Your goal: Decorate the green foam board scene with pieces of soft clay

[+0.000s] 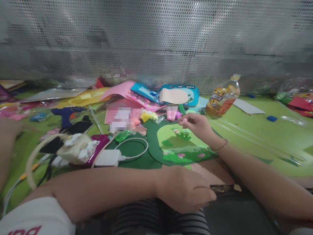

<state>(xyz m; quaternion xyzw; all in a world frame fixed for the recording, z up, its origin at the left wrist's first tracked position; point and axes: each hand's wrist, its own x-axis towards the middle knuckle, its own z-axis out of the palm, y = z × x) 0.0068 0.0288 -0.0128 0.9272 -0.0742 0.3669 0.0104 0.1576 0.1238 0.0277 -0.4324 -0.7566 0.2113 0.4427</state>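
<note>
My right hand [199, 127] is closed in a pinch on a small lump of pink modelling clay [185, 120]. It hovers above a green paper scene [168, 143], a light green panel with a dark green border. On that panel are a small clay palm tree [175, 131], a green clay mound [184, 135] and pink clay flowers [181, 155] along a grassy strip. Nearer to me, my left hand [184, 189] is held over the table's front edge, back upward. Its fingers are curled together, and whatever they may hold is hidden.
A drink bottle [223, 96] stands behind my right hand. Bags of yellow [148, 116] and green clay [123, 135] lie among papers. To the left are a blue glue gun [65, 116], phones, a white charger [107, 158] and cables. Clear sticks [259, 138] lie right. A blurred arm [8, 143] edges in left.
</note>
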